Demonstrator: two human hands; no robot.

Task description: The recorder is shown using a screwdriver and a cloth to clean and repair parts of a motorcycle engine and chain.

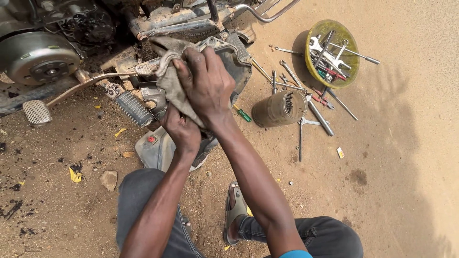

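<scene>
Your right hand (206,82) presses a grimy rag (173,86) onto the dark engine cover (237,62) that your left hand (183,130) clamps from below; wiping looks midway, grime still showing.

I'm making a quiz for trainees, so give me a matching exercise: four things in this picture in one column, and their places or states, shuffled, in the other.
Things:
1. rag
2. wrenches
3. dark can
4. green-handled screwdriver

Places or states:
A. lying on its side on the dirt
B. piled in the yellow bowl
C. on the ground between the engine cover and the can
D. gripped under the right hand

Pairs: 1-D, 2-B, 3-A, 4-C
</scene>
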